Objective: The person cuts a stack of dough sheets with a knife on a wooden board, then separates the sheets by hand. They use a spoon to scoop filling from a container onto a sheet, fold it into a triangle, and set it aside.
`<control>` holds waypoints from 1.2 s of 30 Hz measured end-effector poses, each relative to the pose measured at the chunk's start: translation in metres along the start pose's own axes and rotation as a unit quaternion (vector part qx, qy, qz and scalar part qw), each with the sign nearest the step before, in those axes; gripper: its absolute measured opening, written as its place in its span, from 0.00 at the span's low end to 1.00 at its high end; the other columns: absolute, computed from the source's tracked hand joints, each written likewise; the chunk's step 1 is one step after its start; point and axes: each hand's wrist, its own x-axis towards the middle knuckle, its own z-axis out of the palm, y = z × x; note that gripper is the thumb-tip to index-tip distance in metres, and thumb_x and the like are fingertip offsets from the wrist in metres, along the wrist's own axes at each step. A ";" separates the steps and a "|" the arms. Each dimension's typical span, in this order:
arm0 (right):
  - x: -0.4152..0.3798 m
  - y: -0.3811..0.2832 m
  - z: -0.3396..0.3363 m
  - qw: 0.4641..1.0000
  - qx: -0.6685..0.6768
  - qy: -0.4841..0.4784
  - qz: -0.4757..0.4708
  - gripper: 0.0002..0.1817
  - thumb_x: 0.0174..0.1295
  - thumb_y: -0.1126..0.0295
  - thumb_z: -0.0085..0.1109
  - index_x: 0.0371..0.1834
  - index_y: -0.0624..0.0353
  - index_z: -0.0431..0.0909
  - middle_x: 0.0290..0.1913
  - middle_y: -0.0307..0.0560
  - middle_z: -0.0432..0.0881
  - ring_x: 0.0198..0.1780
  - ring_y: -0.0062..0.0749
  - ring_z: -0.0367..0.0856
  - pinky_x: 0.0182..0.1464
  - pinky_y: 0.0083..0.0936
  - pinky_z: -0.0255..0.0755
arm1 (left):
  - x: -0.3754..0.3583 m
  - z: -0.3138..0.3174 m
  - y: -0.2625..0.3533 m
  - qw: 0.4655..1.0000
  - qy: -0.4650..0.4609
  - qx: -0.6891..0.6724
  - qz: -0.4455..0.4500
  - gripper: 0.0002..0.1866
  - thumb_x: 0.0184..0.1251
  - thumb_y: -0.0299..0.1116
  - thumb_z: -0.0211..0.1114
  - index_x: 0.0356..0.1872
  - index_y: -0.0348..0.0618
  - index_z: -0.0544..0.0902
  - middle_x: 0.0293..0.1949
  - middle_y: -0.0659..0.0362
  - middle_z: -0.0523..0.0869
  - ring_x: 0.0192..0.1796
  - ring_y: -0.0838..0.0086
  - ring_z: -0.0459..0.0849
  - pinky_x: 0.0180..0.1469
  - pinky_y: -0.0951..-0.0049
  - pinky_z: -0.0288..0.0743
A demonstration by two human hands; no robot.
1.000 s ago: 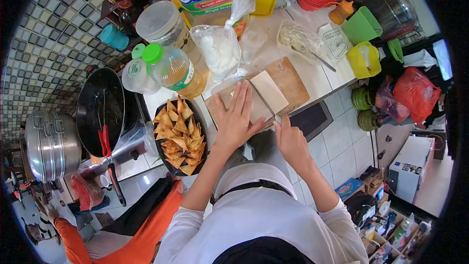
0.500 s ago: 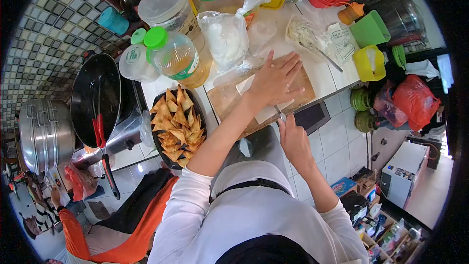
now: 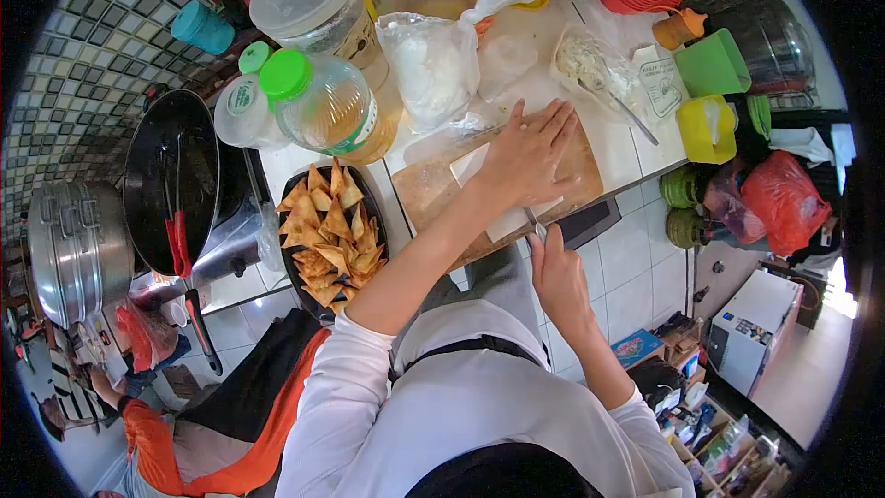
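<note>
On the wooden board (image 3: pixel 426 186) lies a white flat sheet (image 3: pixel 468 166), partly covered by my left hand (image 3: pixel 530 157), which rests flat on it with fingers spread. My right hand (image 3: pixel 560 278) grips a knife (image 3: pixel 537 226) by its handle at the board's near edge; most of the blade is hidden under or beside my left hand. A black plate (image 3: pixel 381 219) left of the board holds many golden fried triangles (image 3: pixel 334 235). Beyond the board stands a tied plastic bag of white stuff (image 3: pixel 429 69).
A green-capped oil bottle (image 3: pixel 323 106) stands behind the plate. A black pan (image 3: pixel 172 184) with red tongs (image 3: pixel 179 244) is on the left. A bag of filling (image 3: pixel 590 60) with a spoon and a yellow container (image 3: pixel 706 129) are at right. A person in orange (image 3: pixel 157 443) is lower left.
The camera view has shifted slightly. Both hands keep nearly the same places, my left flat on the sheet and my right on the knife.
</note>
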 end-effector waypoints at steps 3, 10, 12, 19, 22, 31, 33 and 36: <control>0.001 0.000 -0.001 1.000 0.008 -0.008 0.009 0.13 0.67 0.63 0.46 0.37 0.64 0.62 0.15 0.65 0.73 0.21 0.64 0.75 0.20 0.52 0.69 | 0.000 -0.001 0.001 1.000 -0.004 -0.006 -0.007 0.42 0.61 0.58 0.50 0.66 0.33 0.59 0.70 0.51 0.58 0.72 0.64 0.55 0.69 0.48 0.49; 0.001 -0.002 -0.002 0.999 0.027 -0.017 0.024 0.11 0.67 0.66 0.47 0.37 0.64 0.62 0.16 0.66 0.73 0.21 0.65 0.74 0.20 0.52 0.66 | 0.000 0.002 0.000 1.000 0.006 -0.013 -0.013 0.43 0.60 0.58 0.51 0.67 0.32 0.57 0.70 0.51 0.56 0.72 0.64 0.54 0.69 0.49 0.48; 0.000 -0.002 -0.002 0.999 0.040 -0.015 0.028 0.10 0.67 0.67 0.46 0.37 0.64 0.62 0.16 0.67 0.72 0.21 0.66 0.72 0.20 0.53 0.63 | 0.001 0.001 0.000 1.000 0.006 -0.010 -0.014 0.44 0.59 0.58 0.52 0.67 0.32 0.57 0.70 0.51 0.56 0.72 0.64 0.54 0.69 0.48 0.48; 0.001 0.003 0.002 1.000 0.012 -0.020 0.019 0.13 0.66 0.64 0.48 0.41 0.65 0.63 0.16 0.64 0.74 0.21 0.63 0.75 0.20 0.51 0.68 | 0.001 -0.001 0.000 1.000 0.003 -0.018 -0.020 0.44 0.58 0.57 0.53 0.67 0.32 0.56 0.70 0.50 0.56 0.72 0.64 0.54 0.69 0.46 0.48; 0.001 0.002 0.003 0.999 0.017 -0.017 0.022 0.13 0.66 0.64 0.48 0.40 0.64 0.62 0.17 0.64 0.75 0.22 0.63 0.75 0.21 0.52 0.68 | 0.001 0.001 0.000 1.000 0.005 -0.020 -0.019 0.44 0.57 0.57 0.54 0.67 0.32 0.56 0.70 0.49 0.56 0.72 0.64 0.54 0.69 0.46 0.47; 0.001 0.001 0.006 0.999 0.040 -0.008 0.023 0.10 0.66 0.69 0.47 0.40 0.66 0.62 0.16 0.67 0.72 0.22 0.67 0.73 0.21 0.53 0.64 | 0.002 -0.001 -0.001 1.000 0.014 -0.022 -0.013 0.45 0.56 0.55 0.56 0.67 0.32 0.56 0.70 0.49 0.56 0.72 0.63 0.53 0.69 0.45 0.47; 0.001 0.001 0.005 0.999 0.042 0.011 0.015 0.10 0.66 0.69 0.47 0.38 0.66 0.62 0.16 0.68 0.72 0.22 0.67 0.72 0.21 0.53 0.63 | 0.001 -0.001 0.000 1.000 0.007 -0.008 -0.014 0.45 0.57 0.57 0.53 0.68 0.32 0.55 0.71 0.50 0.55 0.73 0.65 0.50 0.69 0.45 0.45; -0.001 0.000 0.006 1.000 0.006 0.017 0.008 0.13 0.66 0.63 0.47 0.37 0.63 0.62 0.17 0.65 0.75 0.22 0.64 0.75 0.23 0.53 0.70 | 0.001 0.000 -0.001 0.999 0.038 -0.007 0.002 0.44 0.58 0.55 0.55 0.67 0.32 0.55 0.70 0.48 0.57 0.73 0.63 0.53 0.69 0.45 0.47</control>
